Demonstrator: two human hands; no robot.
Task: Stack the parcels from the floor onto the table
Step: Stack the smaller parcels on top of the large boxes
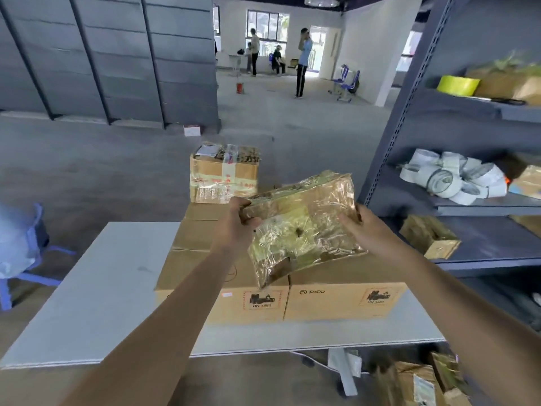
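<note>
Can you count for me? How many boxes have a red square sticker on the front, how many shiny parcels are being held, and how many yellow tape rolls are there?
Sticker boxes: 2
Shiny parcel, being held: 1
Yellow tape roll: 1
Total: 4

Grey concrete floor (117, 159). Dark grey panelled wall (102, 54) on the left, ending at an opening into a brighter back room. White walls (363, 48) there, windows (268, 24) letting in daylight, round ceiling lamp (320, 0) at the top. Blue chairs (347, 80) beside the white wall. Grey metal shelving rack (409, 112) along the right. Grey table (111, 273) in the foreground.
</note>
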